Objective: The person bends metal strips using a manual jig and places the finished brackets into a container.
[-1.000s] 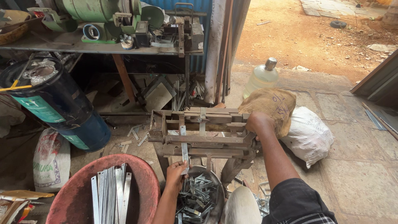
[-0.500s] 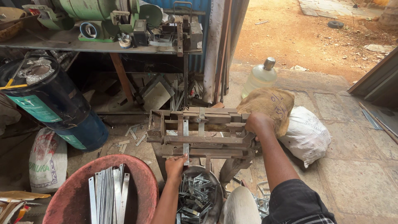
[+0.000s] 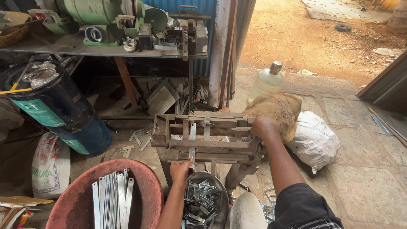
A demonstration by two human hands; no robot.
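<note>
Left hand (image 3: 181,168) pinches a thin flat metal strip (image 3: 192,142), upright, feeding the rusty iron bench press (image 3: 207,140); right hand (image 3: 263,127) grips its right end.

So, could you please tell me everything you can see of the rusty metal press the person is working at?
The rusty metal press is a low frame of brown horizontal bars and short uprights on a stand above a bowl of cut metal pieces. A thin pale metal strip stands upright through it. The left hand holds the strip's lower end; the right hand grips the frame's right end beside a burlap sack.
</note>
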